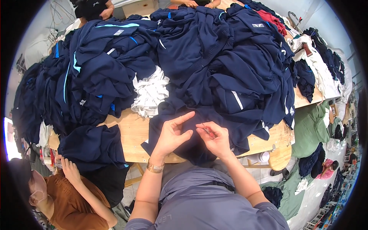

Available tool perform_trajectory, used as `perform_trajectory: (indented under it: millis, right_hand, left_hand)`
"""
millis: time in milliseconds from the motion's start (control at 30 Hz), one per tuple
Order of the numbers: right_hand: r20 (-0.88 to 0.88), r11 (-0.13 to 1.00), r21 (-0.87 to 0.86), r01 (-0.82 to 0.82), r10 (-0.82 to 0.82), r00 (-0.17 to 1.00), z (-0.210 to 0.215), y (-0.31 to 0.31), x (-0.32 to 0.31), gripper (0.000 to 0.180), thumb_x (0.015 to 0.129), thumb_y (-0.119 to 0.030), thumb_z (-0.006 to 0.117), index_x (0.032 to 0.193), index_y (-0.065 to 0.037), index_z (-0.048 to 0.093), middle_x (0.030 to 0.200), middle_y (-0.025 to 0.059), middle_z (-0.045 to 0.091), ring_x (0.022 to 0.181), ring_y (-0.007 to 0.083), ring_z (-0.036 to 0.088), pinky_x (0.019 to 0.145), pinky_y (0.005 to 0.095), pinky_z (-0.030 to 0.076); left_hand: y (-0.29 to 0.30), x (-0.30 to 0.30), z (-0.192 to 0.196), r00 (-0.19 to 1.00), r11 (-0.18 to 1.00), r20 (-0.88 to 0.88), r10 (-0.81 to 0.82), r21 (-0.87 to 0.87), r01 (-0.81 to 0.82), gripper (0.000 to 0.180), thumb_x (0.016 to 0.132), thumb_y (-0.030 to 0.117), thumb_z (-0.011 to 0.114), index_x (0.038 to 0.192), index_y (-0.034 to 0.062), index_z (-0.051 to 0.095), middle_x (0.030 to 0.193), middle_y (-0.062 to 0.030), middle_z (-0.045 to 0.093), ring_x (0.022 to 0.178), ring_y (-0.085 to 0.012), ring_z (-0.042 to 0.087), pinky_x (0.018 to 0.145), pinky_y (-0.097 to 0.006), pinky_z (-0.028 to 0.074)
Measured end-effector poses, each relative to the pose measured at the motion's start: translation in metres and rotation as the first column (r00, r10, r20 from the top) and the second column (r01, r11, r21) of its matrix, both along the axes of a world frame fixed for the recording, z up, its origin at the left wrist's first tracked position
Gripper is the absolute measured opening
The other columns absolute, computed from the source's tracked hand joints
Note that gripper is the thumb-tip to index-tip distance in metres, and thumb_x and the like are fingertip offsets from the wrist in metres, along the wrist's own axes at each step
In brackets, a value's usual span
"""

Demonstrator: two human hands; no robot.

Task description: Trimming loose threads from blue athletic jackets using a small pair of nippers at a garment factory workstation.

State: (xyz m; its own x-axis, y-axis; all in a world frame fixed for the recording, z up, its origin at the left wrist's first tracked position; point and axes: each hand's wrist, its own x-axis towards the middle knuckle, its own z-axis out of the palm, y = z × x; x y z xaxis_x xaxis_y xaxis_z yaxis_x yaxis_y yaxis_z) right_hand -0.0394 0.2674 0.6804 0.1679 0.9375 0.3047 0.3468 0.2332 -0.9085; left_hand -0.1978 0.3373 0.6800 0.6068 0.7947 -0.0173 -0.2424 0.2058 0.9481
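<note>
My right hand [215, 140] is closed around small metal thread snips [207, 131] with a reddish part; the fingers cover most of the tool. To its left, my left hand [173, 134] is open, its index finger stretched out and its thumb apart, with nothing visible between them. Both hands are over a navy garment [193, 147] that hangs over the near table edge. A gap separates the two hands.
Heaped navy garments [245, 69] cover much of the wooden table [132, 132]. White fabric strips [150, 92] lie left of centre. At lower left, a co-worker in a brown top [76, 195] handles dark cloth. Other people's hands show along the far side. A stool [281, 158] stands right.
</note>
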Motion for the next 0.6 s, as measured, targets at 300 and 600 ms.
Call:
perform_trajectory:
  millis: [300,600]
  right_hand:
    - [-0.151,0.99,-0.119,0.072,-0.09,0.984,-0.013,0.0,-0.004,0.01,0.09,-0.01,0.058,0.094,-0.001,0.054,0.073,0.0053,0.062,0.063,0.0054,0.055,0.056,0.0211,0.043]
    - [-0.407,0.973,-0.222,0.064,-0.152,0.901,-0.018,0.001,-0.008,0.013,0.095,-0.017,0.051,0.093,-0.004,0.051,0.066,-0.0043,0.047,0.054,0.0017,0.042,0.048,0.0175,0.034]
  left_hand:
    - [-0.004,0.006,0.004,0.99,0.996,-0.137,0.016,0.09,-0.004,0.048,0.074,-0.004,0.064,0.121,-0.0024,0.054,0.117,-0.0065,0.057,0.104,-0.0087,0.051,0.09,-0.023,0.041]
    - [-0.004,0.006,0.0,0.999,1.0,-0.048,0.019,0.022,-0.018,0.043,0.075,-0.006,0.062,0.118,-0.003,0.055,0.116,-0.0073,0.057,0.106,-0.0113,0.052,0.091,-0.024,0.041]
